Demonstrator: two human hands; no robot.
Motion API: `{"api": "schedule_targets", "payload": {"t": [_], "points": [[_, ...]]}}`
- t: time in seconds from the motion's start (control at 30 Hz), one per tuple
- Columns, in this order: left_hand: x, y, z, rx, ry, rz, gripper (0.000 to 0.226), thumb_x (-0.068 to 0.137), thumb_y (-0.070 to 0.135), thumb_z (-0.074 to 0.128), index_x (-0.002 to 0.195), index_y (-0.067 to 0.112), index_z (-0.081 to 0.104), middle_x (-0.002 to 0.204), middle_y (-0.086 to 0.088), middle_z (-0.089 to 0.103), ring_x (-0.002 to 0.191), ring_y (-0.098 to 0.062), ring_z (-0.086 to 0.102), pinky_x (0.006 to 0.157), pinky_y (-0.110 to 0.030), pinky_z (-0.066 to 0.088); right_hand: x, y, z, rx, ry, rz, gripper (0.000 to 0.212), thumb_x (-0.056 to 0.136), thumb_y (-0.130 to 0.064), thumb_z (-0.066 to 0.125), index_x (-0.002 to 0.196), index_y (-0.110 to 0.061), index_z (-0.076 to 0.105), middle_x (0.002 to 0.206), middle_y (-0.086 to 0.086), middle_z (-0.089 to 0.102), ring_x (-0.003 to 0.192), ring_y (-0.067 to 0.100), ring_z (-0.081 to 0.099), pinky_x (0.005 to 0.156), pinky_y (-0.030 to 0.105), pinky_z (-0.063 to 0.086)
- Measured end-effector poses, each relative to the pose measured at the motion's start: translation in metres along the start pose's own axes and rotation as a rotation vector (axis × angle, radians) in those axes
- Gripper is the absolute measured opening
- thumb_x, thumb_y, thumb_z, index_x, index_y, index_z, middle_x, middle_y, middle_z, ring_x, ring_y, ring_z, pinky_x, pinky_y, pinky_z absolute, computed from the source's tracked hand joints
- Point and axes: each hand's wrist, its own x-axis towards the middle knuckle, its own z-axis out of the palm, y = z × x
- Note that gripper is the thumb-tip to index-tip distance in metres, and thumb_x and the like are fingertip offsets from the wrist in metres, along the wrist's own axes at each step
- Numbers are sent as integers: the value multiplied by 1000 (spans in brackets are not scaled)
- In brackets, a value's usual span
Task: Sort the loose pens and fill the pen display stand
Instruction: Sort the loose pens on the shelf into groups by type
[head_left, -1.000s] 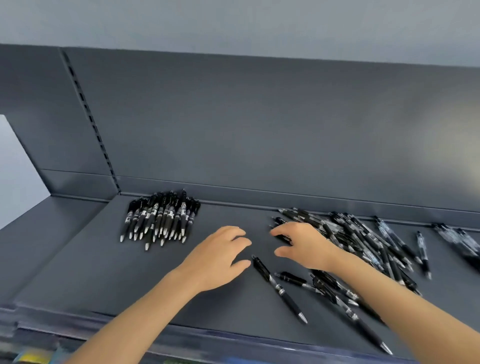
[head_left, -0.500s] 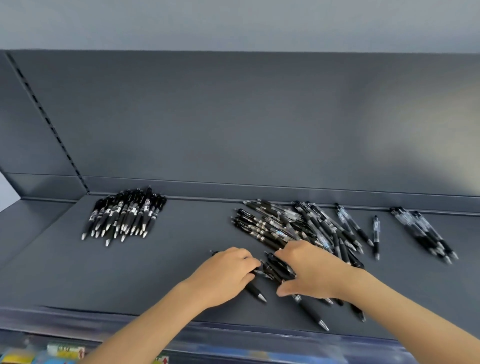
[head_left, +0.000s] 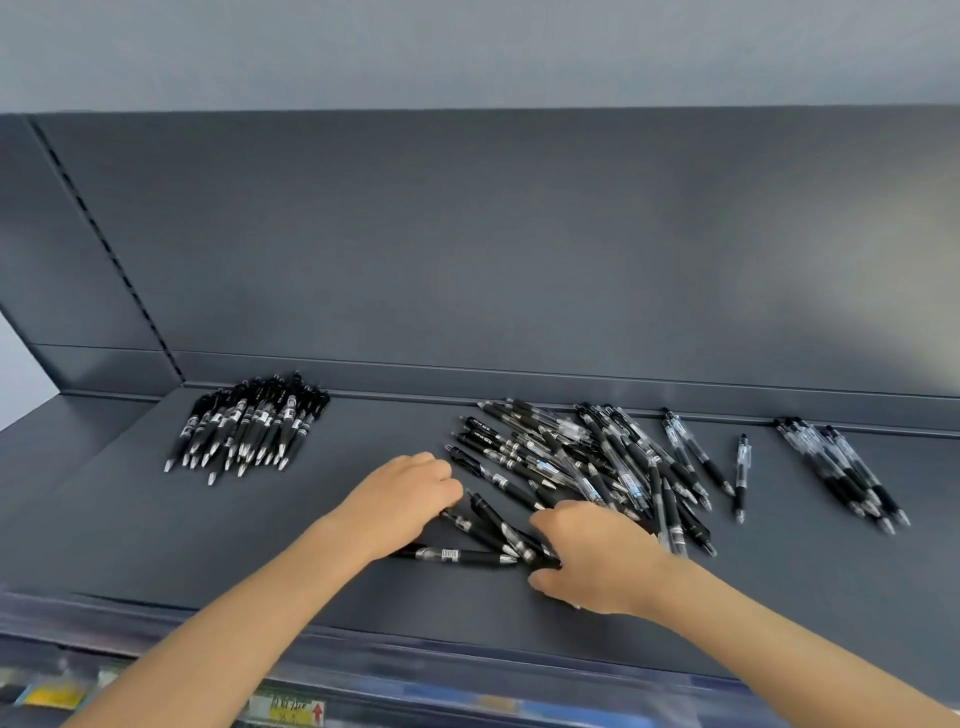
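Note:
Black retractable pens lie on a dark grey shelf (head_left: 171, 530). A neat bundle of black pens (head_left: 249, 426) sits at the back left, tips toward me. A loose heap of mixed pens (head_left: 582, 462) fills the middle right. In front of that heap my left hand (head_left: 400, 499) and my right hand (head_left: 597, 558) face each other with a few black pens (head_left: 488, 527) between them. My left fingers curl over the pens' rear ends. My right thumb and fingers close around their tips. One more black pen (head_left: 457, 556) lies crosswise beneath them.
A smaller group of clear-barrelled pens (head_left: 841, 467) lies at the far right, with a single pen (head_left: 742, 475) beside the heap. The upright back panel (head_left: 467, 260) closes the shelf behind. A price-label strip (head_left: 291, 709) runs along the front edge.
Both hands came back from the heap toward the front edge and closed in on a few pens, which now lie bunched between them. The view has shifted slightly left.

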Motion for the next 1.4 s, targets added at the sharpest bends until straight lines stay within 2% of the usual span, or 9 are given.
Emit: {"api": "schedule_targets", "payload": {"t": [0.17, 0.33, 0.43, 0.7, 0.83, 1.07, 1.17, 1.27, 1.4], "points": [[-11, 0, 1, -102, 60, -118, 12, 94, 22, 56, 102, 18, 63, 102, 6, 58, 99, -15, 50, 81, -29, 46, 9, -7, 4, 5, -6, 23, 13, 86, -16, 53, 87, -14, 40, 96, 8, 49, 87, 29, 55, 66, 29, 37], [-20, 13, -10, -248, -138, -182, 70, 84, 66, 50, 133, 17, 46, 128, 7, 48, 118, -14, 41, 98, -30, 40, 13, -4, 0, 31, 35, 50, 19, 90, -19, 55, 85, -14, 37, 80, 1, 46, 80, 27, 52, 57, 27, 34], [-25, 17, -12, -277, -172, -153, 76, 83, 58, 61, 144, 22, 34, 136, 8, 42, 127, -13, 36, 102, -28, 37, 15, 5, -9, -10, 110, 88, 14, 93, -14, 52, 85, -16, 40, 99, 9, 62, 89, 28, 61, 64, 27, 40], [-15, 2, -6, -205, -23, -140, 32, 97, 23, 52, 129, 21, 54, 130, 9, 49, 125, -11, 38, 98, -24, 37, 22, -1, -14, -145, -29, 155, 19, 85, 8, 46, 89, -10, 53, 102, 10, 63, 95, 29, 64, 66, 30, 45], [-17, 7, 3, -215, 59, -163, 35, 97, 19, 52, 132, 22, 51, 133, 9, 47, 127, -11, 38, 99, -25, 38, 25, 2, -15, 9, 1, 222, 26, 82, -2, 50, 63, -12, 36, 67, 2, 48, 70, 28, 53, 58, 26, 40], [-23, 17, 4, -370, 209, -265, 37, 99, 26, 48, 135, 22, 49, 134, 12, 43, 124, -6, 39, 96, -20, 40, 31, 14, -43, 673, 412, 130, 3, 78, -6, 62, 79, -9, 62, 72, 2, 66, 64, 18, 59, 64, 29, 49], [-23, 20, 4, -385, 200, -314, 37, 99, 28, 47, 135, 22, 49, 134, 11, 41, 122, -7, 40, 94, -23, 43, 32, 12, -33, 852, 523, 50, 19, 77, 2, 65, 75, -17, 64, 66, -11, 65, 58, 2, 56, 61, 17, 45], [-24, 22, 8, -379, 164, -380, 37, 97, 31, 50, 133, 22, 51, 136, 7, 37, 124, -11, 39, 93, -24, 44, 37, 14, -11, 675, 571, -94, 25, 78, 7, 66, 77, -18, 69, 78, -13, 64, 73, 2, 59, 69, 10, 43], [-27, 25, 10, -388, 166, -466, 37, 96, 38, 51, 129, 23, 53, 124, 7, 38, 111, -12, 45, 86, -25, 46, 44, 23, 1, 292, 422, -300, 32, 80, 9, 59, 96, -15, 72, 107, 0, 61, 91, 18, 62, 80, 29, 51]]}}
